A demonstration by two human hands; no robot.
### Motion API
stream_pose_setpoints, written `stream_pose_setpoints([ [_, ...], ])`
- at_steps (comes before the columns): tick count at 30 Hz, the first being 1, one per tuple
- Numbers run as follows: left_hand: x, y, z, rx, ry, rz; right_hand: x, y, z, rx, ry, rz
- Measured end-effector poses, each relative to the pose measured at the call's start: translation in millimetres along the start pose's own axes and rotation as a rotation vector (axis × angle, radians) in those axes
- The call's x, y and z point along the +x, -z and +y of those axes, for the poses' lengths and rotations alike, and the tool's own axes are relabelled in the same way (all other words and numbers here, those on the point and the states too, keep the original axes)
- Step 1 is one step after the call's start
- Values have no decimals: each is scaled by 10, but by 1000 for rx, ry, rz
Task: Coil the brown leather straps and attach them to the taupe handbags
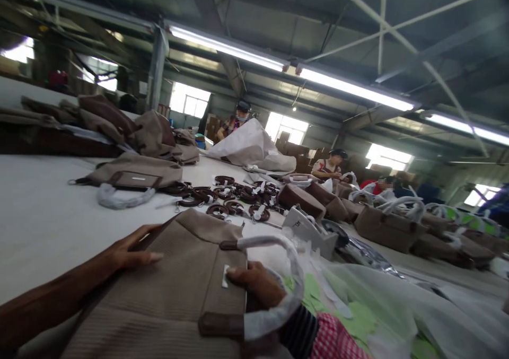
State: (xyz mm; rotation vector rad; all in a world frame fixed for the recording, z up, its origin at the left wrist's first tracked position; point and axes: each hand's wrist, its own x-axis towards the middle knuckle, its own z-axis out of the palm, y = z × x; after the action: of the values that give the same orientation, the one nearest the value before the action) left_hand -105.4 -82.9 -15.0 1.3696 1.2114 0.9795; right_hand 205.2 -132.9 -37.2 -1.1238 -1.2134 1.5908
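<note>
A taupe handbag (178, 279) with dark brown handle tabs lies turned on its side in front of me. Its handle (296, 274) is wrapped in white film and loops out to the right. My left hand (133, 250) rests on the bag's left side, thumb stretched over the fabric and some fingers hidden behind it. My right hand (260, 282) reaches through the handle loop and grips the bag's top edge. Its thumb presses beside a small white label (225, 276); the other fingers are out of sight behind the edge.
Coiled brown straps (242, 192) lie beyond the bag on the white table (35, 216). Another handbag (135, 171) and a heap of bags stand at the left. Right are a tape dispenser (310, 229), clear plastic sheeting (377, 290), green pieces and rows of bags. Several people work farther back.
</note>
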Motion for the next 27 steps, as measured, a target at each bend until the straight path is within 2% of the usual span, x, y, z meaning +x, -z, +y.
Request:
stream_pose_setpoints([
  [4,-143,-31,-48,-53,-12,-46,-313,-41,-4,112,-143,23],
  [8,-185,-123,90,-25,-36,-149,-537,19,-138,35,-162,165],
  [12,-44,-222,304,-121,-2,-192,-483,148,-304,-59,-110,250],
  [14,15,-248,346,-158,63,-196,-397,234,-368,-67,-32,268],
  [17,1,-253,341,-181,158,-286,-311,347,-431,-125,21,338],
  [19,-78,-229,323,-170,168,-339,-341,385,-449,-197,-26,312],
  [22,-240,-169,291,-96,138,-369,-514,378,-437,-219,-118,152],
  [24,-301,-137,285,-51,103,-401,-611,354,-435,-198,-159,106],
  [26,-237,-130,352,-16,51,-442,-581,346,-534,-216,-150,101],
  [27,-139,-134,434,33,6,-428,-498,354,-655,-273,-94,112],
])
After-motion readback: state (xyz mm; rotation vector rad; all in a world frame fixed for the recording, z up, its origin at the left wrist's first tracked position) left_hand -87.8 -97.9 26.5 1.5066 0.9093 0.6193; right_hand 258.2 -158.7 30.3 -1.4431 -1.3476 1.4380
